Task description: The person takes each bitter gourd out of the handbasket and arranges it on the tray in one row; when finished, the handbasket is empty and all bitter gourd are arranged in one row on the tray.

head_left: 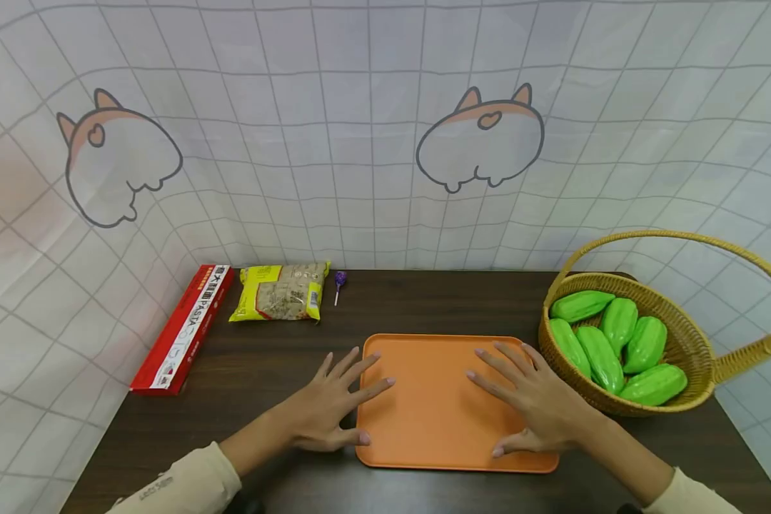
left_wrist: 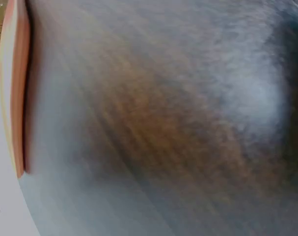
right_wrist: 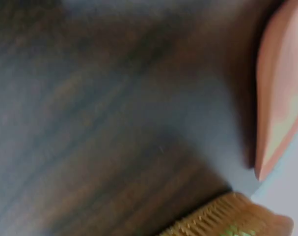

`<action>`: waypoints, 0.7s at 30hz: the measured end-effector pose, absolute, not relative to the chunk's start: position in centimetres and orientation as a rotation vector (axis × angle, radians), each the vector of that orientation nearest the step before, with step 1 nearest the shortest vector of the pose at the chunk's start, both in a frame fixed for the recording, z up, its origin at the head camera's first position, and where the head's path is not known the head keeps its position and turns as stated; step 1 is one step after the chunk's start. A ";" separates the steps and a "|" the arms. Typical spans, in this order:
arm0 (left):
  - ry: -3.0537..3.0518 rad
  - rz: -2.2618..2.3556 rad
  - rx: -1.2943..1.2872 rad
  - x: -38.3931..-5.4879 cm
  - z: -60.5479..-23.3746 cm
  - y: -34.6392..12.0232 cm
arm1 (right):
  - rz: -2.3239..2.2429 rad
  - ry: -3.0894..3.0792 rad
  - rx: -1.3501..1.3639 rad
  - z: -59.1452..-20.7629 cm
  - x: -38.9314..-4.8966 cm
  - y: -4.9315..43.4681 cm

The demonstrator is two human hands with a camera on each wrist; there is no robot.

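Observation:
An orange rectangular tray (head_left: 424, 400) lies flat on the dark wooden table. In the head view my left hand (head_left: 334, 407) hovers at the tray's left edge with fingers spread. My right hand (head_left: 533, 400) spreads its fingers over the tray's right side. Neither holds anything; whether they touch the tray is hard to tell. The tray's rim (left_wrist: 18, 98) shows at the left of the left wrist view, and its edge (right_wrist: 269, 98) at the right of the right wrist view. Right of my right hand stands a wicker basket (head_left: 694, 343) with several green, ridged, starfruit-like fruits (head_left: 600, 357).
A red pasta box (head_left: 183, 328) lies at the table's left. Near the back are a yellow bag of grain-like food (head_left: 283, 291) and a purple lollipop (head_left: 340, 280). The basket's tall handle (head_left: 674, 234) arches up. A white grid-patterned curtain (head_left: 373, 143) surrounds the table.

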State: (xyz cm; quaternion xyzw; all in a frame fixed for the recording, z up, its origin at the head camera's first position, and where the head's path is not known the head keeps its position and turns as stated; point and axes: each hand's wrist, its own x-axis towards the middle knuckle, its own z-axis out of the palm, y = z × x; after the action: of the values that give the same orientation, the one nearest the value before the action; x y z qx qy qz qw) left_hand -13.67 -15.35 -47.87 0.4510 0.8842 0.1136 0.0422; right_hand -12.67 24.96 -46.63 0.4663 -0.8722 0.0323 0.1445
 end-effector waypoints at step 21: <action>2.538 1.109 0.488 -14.1 -47.6 -15.3 | 0.820 -2.908 0.682 -39.2 -16.0 31.4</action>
State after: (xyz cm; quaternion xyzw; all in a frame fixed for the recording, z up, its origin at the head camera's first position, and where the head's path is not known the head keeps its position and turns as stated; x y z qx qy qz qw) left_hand -14.09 -15.34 -47.58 0.1710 0.8903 0.3890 0.1637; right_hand -15.98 31.36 -39.18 0.2201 -0.9386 0.2647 0.0219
